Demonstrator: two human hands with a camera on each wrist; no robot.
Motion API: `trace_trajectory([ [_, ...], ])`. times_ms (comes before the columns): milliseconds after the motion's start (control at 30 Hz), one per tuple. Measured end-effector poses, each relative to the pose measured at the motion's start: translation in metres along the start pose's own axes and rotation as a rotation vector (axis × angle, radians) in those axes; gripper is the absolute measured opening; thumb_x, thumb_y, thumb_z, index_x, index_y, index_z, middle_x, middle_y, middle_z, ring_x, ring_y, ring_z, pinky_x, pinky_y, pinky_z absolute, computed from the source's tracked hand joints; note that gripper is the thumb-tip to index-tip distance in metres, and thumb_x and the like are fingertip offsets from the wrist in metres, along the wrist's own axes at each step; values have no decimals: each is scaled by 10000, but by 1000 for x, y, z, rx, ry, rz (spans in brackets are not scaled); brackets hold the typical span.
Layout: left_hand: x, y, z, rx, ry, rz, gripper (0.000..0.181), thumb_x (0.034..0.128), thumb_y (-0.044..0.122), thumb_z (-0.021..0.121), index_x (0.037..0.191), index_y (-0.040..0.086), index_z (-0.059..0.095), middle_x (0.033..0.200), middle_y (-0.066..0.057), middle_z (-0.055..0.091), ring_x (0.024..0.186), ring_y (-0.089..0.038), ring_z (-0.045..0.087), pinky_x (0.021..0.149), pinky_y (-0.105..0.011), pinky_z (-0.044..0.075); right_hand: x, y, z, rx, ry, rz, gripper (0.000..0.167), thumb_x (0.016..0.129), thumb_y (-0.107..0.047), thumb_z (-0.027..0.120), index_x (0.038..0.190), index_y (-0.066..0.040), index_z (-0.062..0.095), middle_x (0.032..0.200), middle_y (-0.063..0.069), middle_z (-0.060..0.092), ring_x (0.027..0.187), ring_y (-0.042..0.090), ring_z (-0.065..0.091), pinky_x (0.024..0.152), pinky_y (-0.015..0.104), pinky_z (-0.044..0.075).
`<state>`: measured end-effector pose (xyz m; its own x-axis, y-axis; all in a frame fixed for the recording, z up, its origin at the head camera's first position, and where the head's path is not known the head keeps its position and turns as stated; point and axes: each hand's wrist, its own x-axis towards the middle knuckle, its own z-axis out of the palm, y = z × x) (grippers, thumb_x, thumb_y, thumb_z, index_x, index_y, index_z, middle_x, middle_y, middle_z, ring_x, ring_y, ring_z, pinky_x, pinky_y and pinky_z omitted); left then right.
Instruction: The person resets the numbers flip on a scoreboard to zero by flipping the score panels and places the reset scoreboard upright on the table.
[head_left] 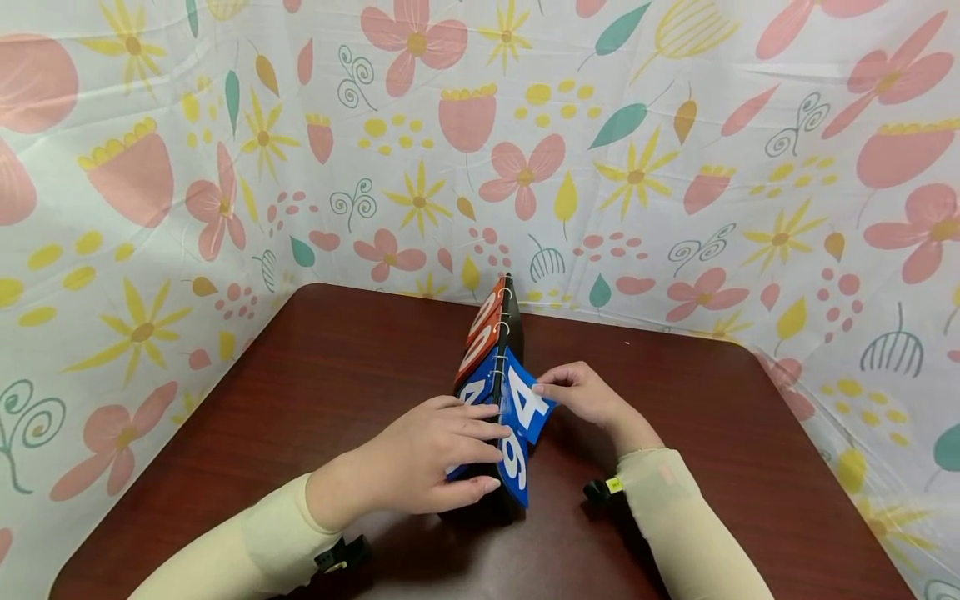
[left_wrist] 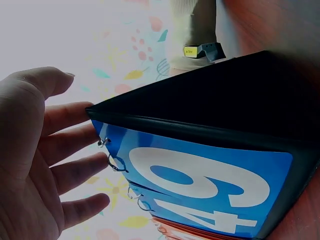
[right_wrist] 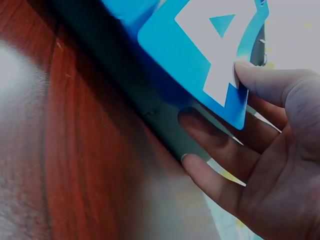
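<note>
While the left hand [head_left: 431, 454] lies loosely extended over the scoreboard's near ridge, clasping nothing, the right hand [head_left: 588, 396] pinches the right-face blue 4 card [head_left: 525, 404] by its outer edge, held off the stand; blue 9 card [head_left: 513, 462] just nearer; red cards [head_left: 482, 333] far, on the left face; black flip scoreboard [head_left: 497, 392] tented mid-counter [head_left: 360, 358]; floral cloth [head_left: 480, 183] beyond.
</note>
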<state>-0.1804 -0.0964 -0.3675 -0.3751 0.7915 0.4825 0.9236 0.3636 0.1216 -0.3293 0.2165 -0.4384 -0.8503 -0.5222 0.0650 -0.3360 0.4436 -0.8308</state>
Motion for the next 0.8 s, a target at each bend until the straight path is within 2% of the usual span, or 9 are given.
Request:
trace_trajectory([
  [167, -1, 2, 1, 0, 2, 7, 314, 1017, 445, 604, 1196, 246, 768, 1348, 79, 705, 1368, -145, 597, 1116, -460, 485, -4, -6, -8, 9, 25, 24, 236, 1009, -254, 668, 1091, -69, 789, 949, 118, 784, 783, 197, 708, 739, 350, 626],
  [367, 0, 3, -1, -13, -17, -10, 319, 1022, 444, 595, 1212, 250, 761, 1355, 80, 702, 1365, -136, 598, 1112, -480, 488, -9, -8, -26, 81, -14, 101, 314, 1017, -305, 651, 1155, -39, 745, 959, 140, 769, 736, 234, 737, 668, 394, 637],
  [467, 0, 3, -1, -12, -17, -8, 318, 1021, 444, 596, 1210, 251, 762, 1355, 79, 702, 1366, -139, 598, 1105, -482, 493, -13, -9, -34, 204, -33, 101, 284, 1033, -297, 627, 1152, -66, 742, 957, 86, 778, 738, 217, 750, 677, 387, 639],
  [633, 0, 3, 0, -28, 1, 5, 306, 1014, 437, 612, 1187, 240, 770, 1334, 67, 716, 1355, -148, 608, 1104, -477, 496, -17, -13, -42, 465, -59, 77, 237, 1075, -189, 540, 1132, -141, 765, 962, 17, 798, 782, 165, 782, 711, 340, 634],
  [800, 0, 2, 1, -51, 10, 14, 293, 1009, 421, 624, 1162, 222, 776, 1298, 37, 738, 1337, -156, 624, 1108, -484, 494, -20, -22, -47, 569, 5, 142, 253, 1059, -181, 565, 1211, -169, 768, 1035, 22, 805, 834, 184, 793, 735, 342, 630],
])
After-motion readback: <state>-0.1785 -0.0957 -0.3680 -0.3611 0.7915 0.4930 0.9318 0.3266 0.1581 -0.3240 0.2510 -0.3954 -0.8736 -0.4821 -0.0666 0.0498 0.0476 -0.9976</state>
